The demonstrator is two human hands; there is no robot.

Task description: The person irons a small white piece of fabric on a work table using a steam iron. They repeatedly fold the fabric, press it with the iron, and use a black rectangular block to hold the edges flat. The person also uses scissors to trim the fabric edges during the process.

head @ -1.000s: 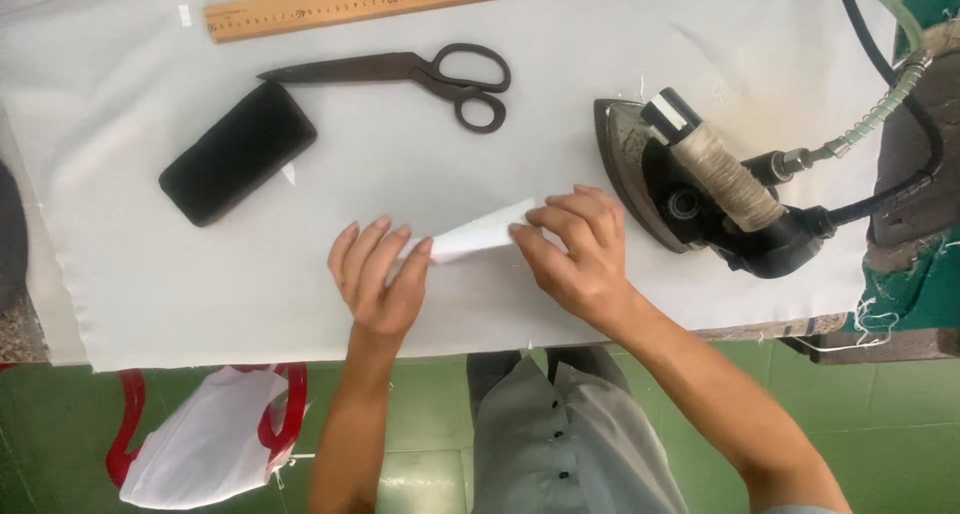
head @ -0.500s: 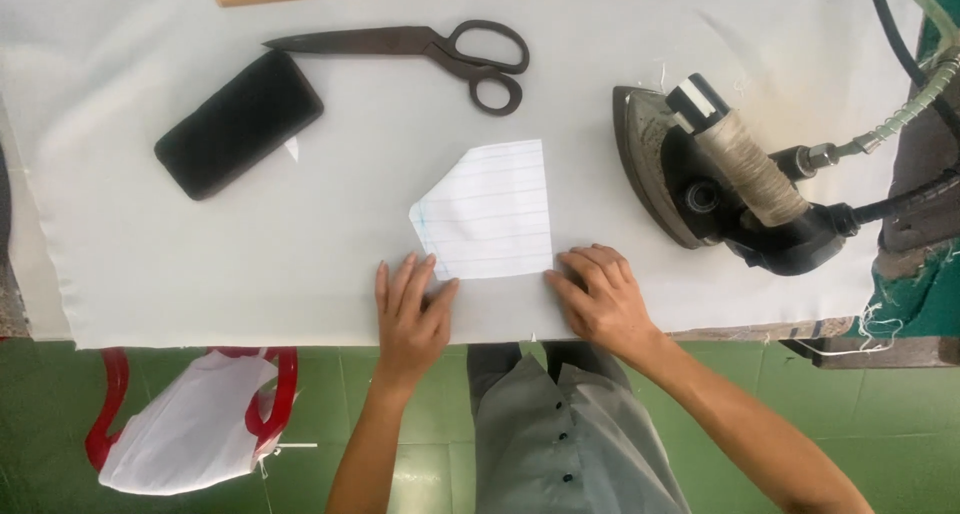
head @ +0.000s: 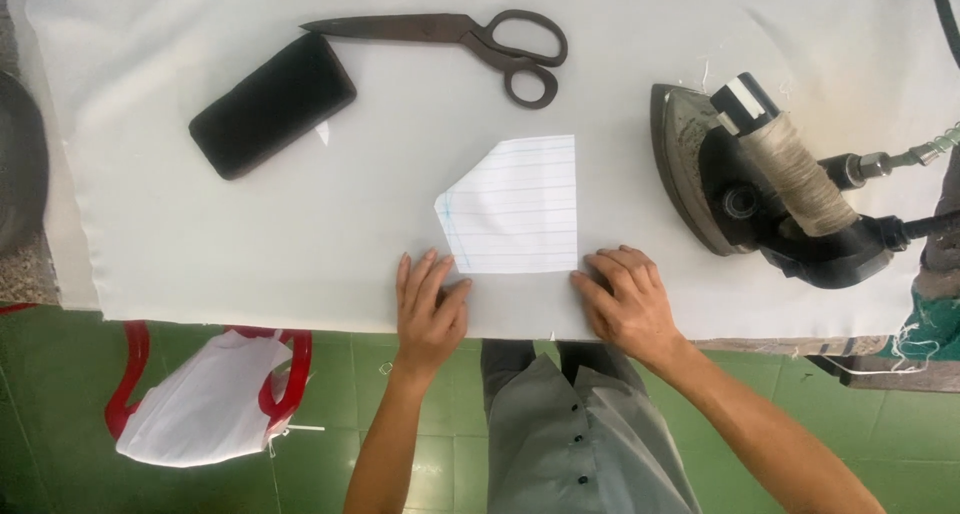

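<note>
Now our left hand (head: 430,309) and right hand (head: 625,299) rest flat, fingers spread, at the paper's (head: 518,209) near corners on the bench (head: 200,234), iron (head: 770,179) untouched.

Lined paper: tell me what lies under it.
The lined paper lies flat on the white cloth covering the table. Whether anything sits between paper and cloth cannot be seen; the sheet hides it.

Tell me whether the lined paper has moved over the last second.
Yes. The lined paper went from folded between the hands to flat and open, nearer the scissors.
</note>
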